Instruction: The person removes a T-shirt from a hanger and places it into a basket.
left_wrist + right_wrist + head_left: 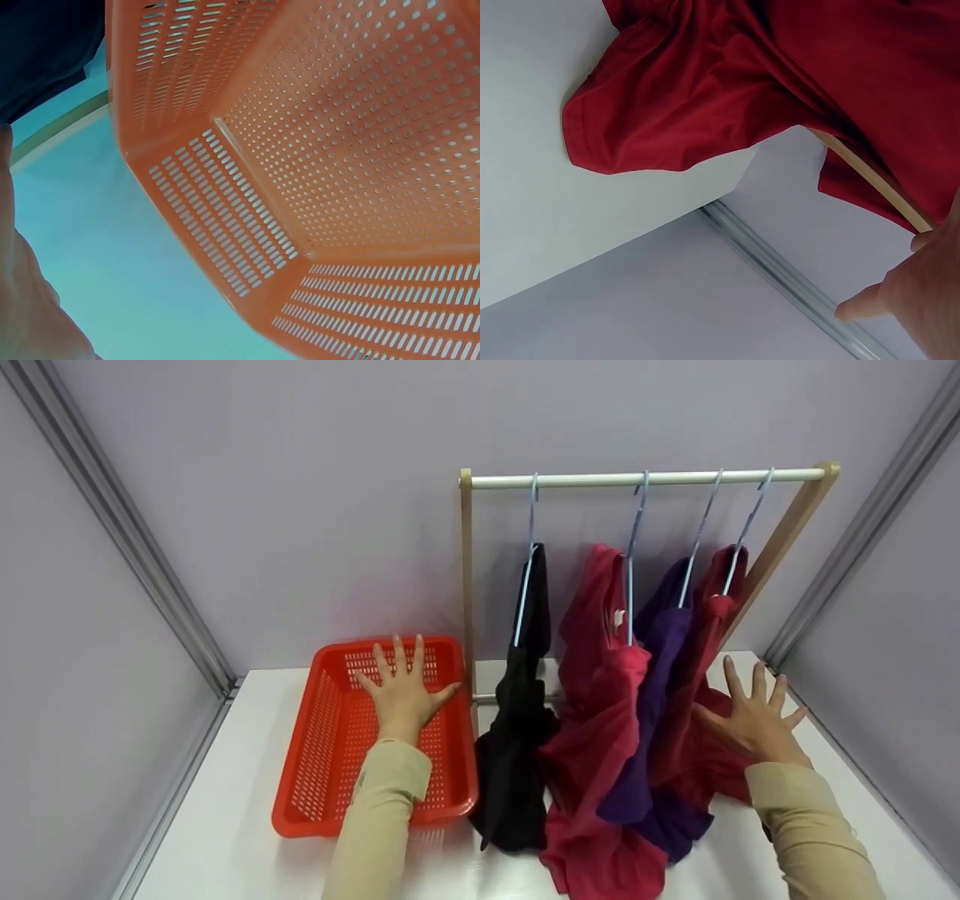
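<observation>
The person's left hand (405,697) hides part of the red basket (298,735). The right hand (759,727) covers some of the dark red garment (679,727). Left of that hand, the pink garment (604,716) runs past the head view's lower edge; its white label (619,619) is too small to read.

basket (315,750): glossy plastic | garments (600,727): matt cloth | rack post (467,577): wood

Room btwn basket (337,735) & L wall (90,660), but hung clothes (600,750) mostly block rack (585,480)
</observation>
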A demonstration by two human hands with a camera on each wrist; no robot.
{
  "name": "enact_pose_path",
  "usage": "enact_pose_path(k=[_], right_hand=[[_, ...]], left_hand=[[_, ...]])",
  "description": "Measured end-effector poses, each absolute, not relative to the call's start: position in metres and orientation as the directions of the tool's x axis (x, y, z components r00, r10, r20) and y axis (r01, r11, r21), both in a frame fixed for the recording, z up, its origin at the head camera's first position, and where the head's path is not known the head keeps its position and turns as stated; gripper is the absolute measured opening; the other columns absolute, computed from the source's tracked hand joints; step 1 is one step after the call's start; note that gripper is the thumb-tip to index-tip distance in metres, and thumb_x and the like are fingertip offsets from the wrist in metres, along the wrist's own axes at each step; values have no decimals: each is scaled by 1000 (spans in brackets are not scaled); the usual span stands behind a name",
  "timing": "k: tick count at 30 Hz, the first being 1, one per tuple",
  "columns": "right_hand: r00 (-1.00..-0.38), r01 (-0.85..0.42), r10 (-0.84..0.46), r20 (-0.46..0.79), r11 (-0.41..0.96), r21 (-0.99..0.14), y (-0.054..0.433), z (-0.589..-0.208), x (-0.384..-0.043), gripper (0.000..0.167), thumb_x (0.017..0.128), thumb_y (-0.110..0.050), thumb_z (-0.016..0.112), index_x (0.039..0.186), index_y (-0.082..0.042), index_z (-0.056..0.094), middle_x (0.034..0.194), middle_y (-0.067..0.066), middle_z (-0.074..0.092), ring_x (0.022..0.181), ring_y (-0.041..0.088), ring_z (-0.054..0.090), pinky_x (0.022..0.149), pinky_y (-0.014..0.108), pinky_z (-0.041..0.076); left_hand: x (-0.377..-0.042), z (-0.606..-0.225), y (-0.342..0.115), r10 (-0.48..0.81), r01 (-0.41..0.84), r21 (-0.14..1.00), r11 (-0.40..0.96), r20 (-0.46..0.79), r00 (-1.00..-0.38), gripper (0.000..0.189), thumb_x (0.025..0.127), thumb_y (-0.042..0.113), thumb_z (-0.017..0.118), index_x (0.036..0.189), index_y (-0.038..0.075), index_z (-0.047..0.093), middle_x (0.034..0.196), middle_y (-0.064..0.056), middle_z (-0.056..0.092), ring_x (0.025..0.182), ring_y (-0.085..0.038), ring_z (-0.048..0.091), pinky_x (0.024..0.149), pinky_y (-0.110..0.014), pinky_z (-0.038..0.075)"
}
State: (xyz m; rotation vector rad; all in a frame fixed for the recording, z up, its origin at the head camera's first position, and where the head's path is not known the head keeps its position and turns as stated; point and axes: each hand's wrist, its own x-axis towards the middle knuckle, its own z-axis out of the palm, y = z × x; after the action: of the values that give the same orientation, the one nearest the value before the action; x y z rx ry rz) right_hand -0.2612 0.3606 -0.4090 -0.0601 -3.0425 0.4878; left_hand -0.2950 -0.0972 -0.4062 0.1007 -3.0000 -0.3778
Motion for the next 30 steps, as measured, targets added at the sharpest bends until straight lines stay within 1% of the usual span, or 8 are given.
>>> enact_pose_path(k=[12, 18, 19, 21, 23, 26, 28, 30], right_hand=[[-997, 36, 54, 50, 952, -305, 363, -411, -257, 97, 87, -66, 46, 153, -14, -1, 149, 42, -5, 133, 67, -11, 89, 88, 0], [-998, 44, 58, 34, 948, -314, 367, -413, -255, 97, 87, -67, 45, 153, -14, -4, 149, 42, -5, 132, 68, -10, 89, 87, 2], [-998, 49, 61, 28, 947, -317, 368, -413, -255, 97, 88, -66, 45, 153, -13, -3, 149, 42, -3, 133, 68, -6, 90, 87, 4], [-998, 37, 49, 28, 944, -327, 370, -413, -255, 91, 92, -58, 45, 153, -5, 2, 146, 45, 8, 131, 68, 9, 95, 83, 14], [-998, 32, 47, 33, 935, -354, 373, -411, -254, 80, 96, -47, 44, 149, 5, 15, 141, 46, 23, 127, 65, 25, 97, 75, 26], [-995, 46, 77, 57, 902, -428, 375, -401, -251, 60, 98, -30, 42, 133, 18, 37, 126, 44, 46, 114, 57, 47, 93, 61, 41], [-988, 96, 143, 53, 852, -515, 374, -388, -249, 52, 96, -25, 40, 124, 18, 47, 106, 35, 63, 93, 42, 65, 85, 46, 51], [-978, 139, 208, 33, 755, -641, 370, -373, -246, 50, 93, -21, 38, 122, 18, 50, 78, 17, 69, 72, 18, 69, 74, 31, 55]], left_hand=[[-298, -411, -92, -59, -27, 252, 967, 120, -991, 99, 81, 70, 52, 155, 23, 6, 162, -12, 0, 148, -42, 1, 112, -70, 6], [-302, -412, -82, -41, 16, 347, 938, 156, -987, 98, 82, 65, 56, 155, 19, 9, 162, -15, 5, 148, -42, 5, 115, -64, 8], [-302, -411, -80, -42, 23, 384, 923, 161, -986, 97, 83, 63, 57, 155, 18, 9, 161, -15, 6, 148, -42, 5, 116, -63, 8], [-304, -410, -76, -51, 45, 473, 880, 187, -981, 92, 86, 52, 61, 154, 15, 13, 160, -16, 15, 147, -42, 12, 117, -61, 11], [-306, -408, -73, -70, 80, 593, 801, 226, -972, 82, 88, 35, 64, 153, 10, 19, 156, -19, 26, 145, -40, 23, 117, -56, 18], [-309, -404, -67, -123, 147, 766, 625, 283, -951, 69, 86, 8, 60, 148, 2, 30, 148, -23, 40, 137, -39, 38, 114, -50, 30], [-311, -401, -63, -164, 184, 845, 502, 301, -939, 63, 85, -1, 56, 144, -1, 37, 144, -25, 44, 131, -36, 46, 110, -46, 37], [-313, -398, -58, -192, 192, 899, 395, 285, -939, 59, 86, -1, 51, 143, 0, 39, 143, -24, 46, 118, -34, 53, 102, -43, 42]])
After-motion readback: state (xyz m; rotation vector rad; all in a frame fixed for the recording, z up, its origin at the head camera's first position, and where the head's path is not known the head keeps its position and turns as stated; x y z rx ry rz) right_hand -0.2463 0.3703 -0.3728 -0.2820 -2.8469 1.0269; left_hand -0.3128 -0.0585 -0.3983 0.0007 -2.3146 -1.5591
